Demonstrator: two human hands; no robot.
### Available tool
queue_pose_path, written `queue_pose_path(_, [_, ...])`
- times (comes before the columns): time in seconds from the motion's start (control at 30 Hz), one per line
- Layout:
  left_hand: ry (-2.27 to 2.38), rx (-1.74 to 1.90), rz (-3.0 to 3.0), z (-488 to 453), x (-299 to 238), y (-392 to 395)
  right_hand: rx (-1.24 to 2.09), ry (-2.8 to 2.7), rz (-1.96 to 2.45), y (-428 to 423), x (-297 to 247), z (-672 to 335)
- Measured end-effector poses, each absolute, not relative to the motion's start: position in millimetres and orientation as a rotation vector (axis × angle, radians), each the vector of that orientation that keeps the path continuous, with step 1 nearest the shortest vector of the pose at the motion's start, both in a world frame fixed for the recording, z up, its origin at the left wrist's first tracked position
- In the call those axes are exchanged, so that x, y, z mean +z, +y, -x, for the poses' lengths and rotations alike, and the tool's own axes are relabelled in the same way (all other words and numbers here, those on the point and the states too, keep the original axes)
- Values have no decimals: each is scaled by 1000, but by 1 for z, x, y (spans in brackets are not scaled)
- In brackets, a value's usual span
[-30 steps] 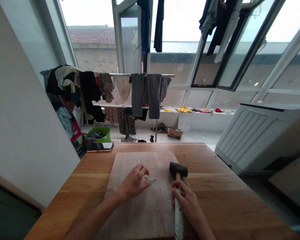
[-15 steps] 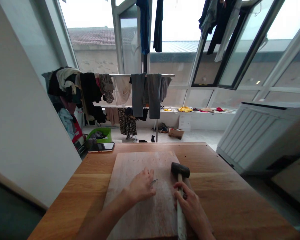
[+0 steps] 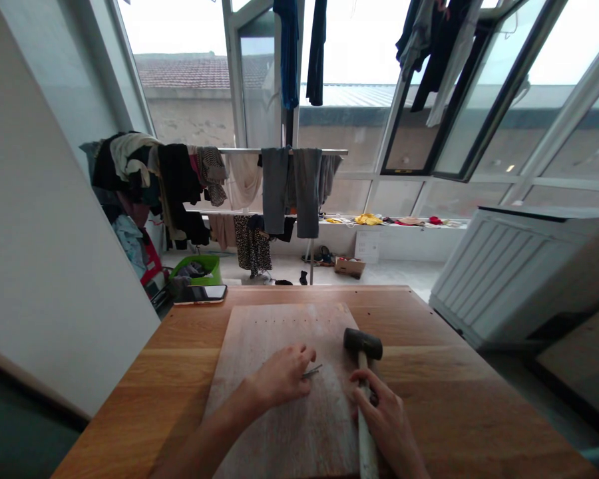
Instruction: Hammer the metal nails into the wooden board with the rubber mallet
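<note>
Head view: closest in, the right hand (image 3: 382, 406) is wrapped round the pale handle of a black-headed mallet (image 3: 363, 344), which points away along the right edge of a wooden board (image 3: 289, 436). The mallet's head overlaps that edge; whether it rests there or hangs just above cannot be told.

To the left, over the middle of the board, the left hand (image 3: 287, 376) has its fingers curled and appears to pinch a few thin metal pieces (image 3: 312, 371), whose ends stick out past the fingertips towards the mallet. They look like nails, but are too small to count or name surely.

The step in hand seems to be managing these pieces in the left hand, with the mallet held ready and not striking. The next move calls for separating one piece and steadying it between thumb and finger, with the other fingers clear of the mallet's head.

Farther up the board, a row of small dark marks (image 3: 294, 320) runs near its far edge; holes or heads, it is unclear. The board lies on a brown bench (image 3: 459, 399), and a phone (image 3: 199, 294) lies at the bench's far left corner. Beyond stand a green basket (image 3: 213, 267) and a laundry rack (image 3: 334, 152).
</note>
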State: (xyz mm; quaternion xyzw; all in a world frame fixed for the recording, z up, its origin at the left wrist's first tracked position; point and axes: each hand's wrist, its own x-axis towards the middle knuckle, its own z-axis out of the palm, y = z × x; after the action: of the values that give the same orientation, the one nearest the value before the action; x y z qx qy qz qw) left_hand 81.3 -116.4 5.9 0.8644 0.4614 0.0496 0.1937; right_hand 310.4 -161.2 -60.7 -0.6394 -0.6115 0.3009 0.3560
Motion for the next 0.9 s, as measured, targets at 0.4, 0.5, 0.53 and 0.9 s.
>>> queue_pose_path(0.4, [1397, -9, -2467, -88, 6, -119, 819, -1554, 1605, -156, -58, -316])
queue_pose_path(0.5, [1370, 13, -2491, -92, 4, -116, 822, -1504, 1551, -153, -51, -317])
queue_pose_path(0.53, [1362, 14, -2501, -93, 4, -116, 797, -1517, 1552, -151, -50, -318])
queue_pose_path(0.9, [1334, 59, -2562, -97, -3, -115, 484, -1829, 1603, -84, -32, -316])
